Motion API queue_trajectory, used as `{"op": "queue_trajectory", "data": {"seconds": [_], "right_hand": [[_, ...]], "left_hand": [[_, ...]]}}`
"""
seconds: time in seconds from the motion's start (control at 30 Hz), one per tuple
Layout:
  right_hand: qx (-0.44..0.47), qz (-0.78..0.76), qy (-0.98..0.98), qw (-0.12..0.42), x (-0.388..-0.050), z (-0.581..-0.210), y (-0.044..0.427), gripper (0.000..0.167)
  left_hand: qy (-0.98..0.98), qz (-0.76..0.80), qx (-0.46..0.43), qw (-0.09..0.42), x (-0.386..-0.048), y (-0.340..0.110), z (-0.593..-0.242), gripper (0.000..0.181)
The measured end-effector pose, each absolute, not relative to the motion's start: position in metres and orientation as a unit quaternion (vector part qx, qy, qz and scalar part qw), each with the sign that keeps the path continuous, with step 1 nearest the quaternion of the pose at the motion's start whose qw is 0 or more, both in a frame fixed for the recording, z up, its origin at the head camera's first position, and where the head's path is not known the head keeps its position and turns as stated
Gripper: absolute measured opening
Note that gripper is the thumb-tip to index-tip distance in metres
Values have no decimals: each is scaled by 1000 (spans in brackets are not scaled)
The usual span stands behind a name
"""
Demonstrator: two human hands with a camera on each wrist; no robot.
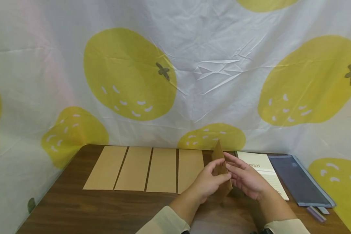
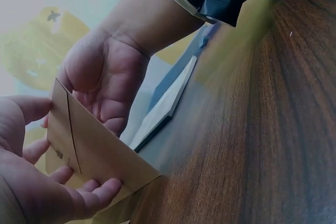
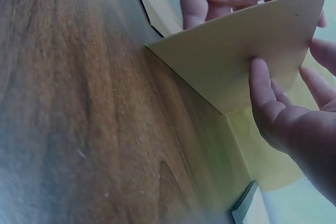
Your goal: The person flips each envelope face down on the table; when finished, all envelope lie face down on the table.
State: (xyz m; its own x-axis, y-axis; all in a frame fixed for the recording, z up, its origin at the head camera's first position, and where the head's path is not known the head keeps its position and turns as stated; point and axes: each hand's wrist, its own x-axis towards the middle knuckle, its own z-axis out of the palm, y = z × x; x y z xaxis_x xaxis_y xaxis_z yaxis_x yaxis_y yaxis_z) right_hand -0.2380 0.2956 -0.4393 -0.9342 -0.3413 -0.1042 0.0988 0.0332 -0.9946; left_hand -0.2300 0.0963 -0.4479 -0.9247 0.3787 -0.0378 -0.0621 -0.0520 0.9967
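Note:
A thin, flat piece of brown kraft paper or card [image 1: 217, 152] stands on edge above the table, between my two hands. One face carries a thin dark line [image 2: 72, 129] and small dark print; the other looks nearly plain. My left hand [image 1: 209, 182] holds it from the left, thumb at its edge and fingertips against the printed face. From the other side my right hand [image 1: 248, 177] holds it too, with a fingertip pressed on the plain face and other fingers at the edge. Several matching brown pieces [image 1: 105, 167] lie in a row at the left.
Right of my hands lie a white booklet [image 1: 276, 182] with printed lettering and a dark blue pouch [image 1: 299, 178]. A small purple-striped item [image 1: 316, 214] sits by the pouch's near end. Behind the dark wooden table [image 1: 90, 209] hangs a white cloth [image 1: 210, 97] with yellow fruit shapes.

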Motion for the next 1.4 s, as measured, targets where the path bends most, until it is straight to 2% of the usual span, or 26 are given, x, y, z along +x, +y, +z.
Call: {"op": "queue_trajectory", "data": {"seconds": [0.3,0.47,0.63,0.93,1.2,1.4], "right_hand": [[-86,-677,709,179,-241,-445,294,73],[-93,-678,703,193,-244,-452,296,75],[-61,-693,691,196,-246,-455,299,76],[-11,-701,689,184,-247,-451,301,74],[-5,-693,700,173,-247,-450,305,79],[-32,-672,722,165,-243,-446,303,83]], "left_hand": [[596,781,93,161,-235,98,-449,54],[591,787,109,138,-238,96,-450,57],[618,769,124,107,-241,89,-445,61],[624,771,92,91,-246,85,-447,76],[620,779,50,81,-250,83,-453,63],[639,762,41,100,-249,81,-458,61]]}}
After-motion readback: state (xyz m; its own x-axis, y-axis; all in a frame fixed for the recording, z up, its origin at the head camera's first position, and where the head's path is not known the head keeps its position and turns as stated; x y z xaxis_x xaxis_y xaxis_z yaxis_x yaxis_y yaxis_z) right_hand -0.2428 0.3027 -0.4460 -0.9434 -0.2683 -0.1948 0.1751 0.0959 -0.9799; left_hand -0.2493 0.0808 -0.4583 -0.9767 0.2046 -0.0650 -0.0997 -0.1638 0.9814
